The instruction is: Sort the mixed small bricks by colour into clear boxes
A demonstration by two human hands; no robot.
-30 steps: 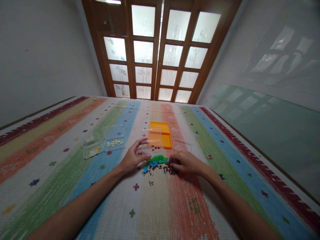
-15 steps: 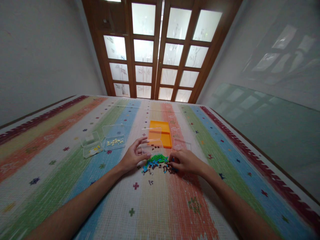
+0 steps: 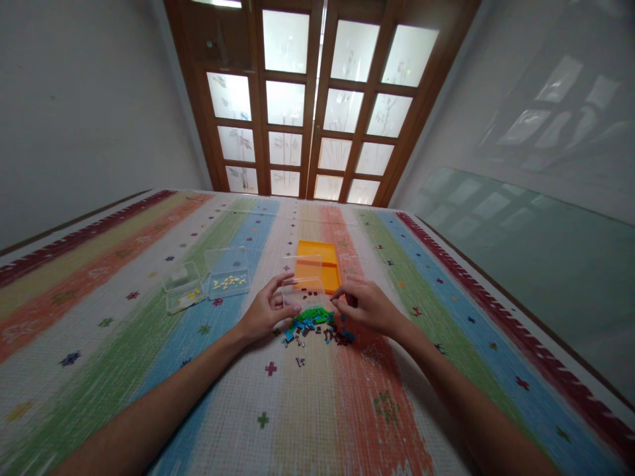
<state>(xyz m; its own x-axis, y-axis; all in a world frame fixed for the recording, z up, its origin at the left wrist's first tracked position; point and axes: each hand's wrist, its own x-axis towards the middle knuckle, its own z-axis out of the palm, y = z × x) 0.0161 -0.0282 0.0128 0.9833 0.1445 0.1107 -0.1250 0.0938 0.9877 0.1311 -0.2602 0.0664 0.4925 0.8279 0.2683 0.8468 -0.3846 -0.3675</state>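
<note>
"What's at the far left?"

"A small clear plastic box (image 3: 171, 307) with yellow pieces, its lid open. Just right of it, another clear plastic box (image 3: 213, 293) holds pale yellow pieces."

"And the left hand (image 3: 262, 315)?"

"Half open, thumb and fingers parted at the left end of a clear, open-lidded plastic box (image 3: 303, 304). I can't tell how firmly it grips. A few small brown pieces (image 3: 310, 293) lie inside."

"What's around that box?"

"An orange plastic tray (image 3: 317, 248) behind, a heap of green and blue plastic pieces (image 3: 316, 317) in front, all on a striped cloth (image 3: 302, 410)."

"So what has changed?"

"The right hand (image 3: 335, 299). It has risen from the loose dark brown pieces (image 3: 342, 340) to the box's right side, so more of them show. Its thumb and fingers are drawn nearly together; whether a piece is between them, I can't tell."

"Meaning?"

"It's now nearer the box than those loose pieces, I'd judge."
</note>
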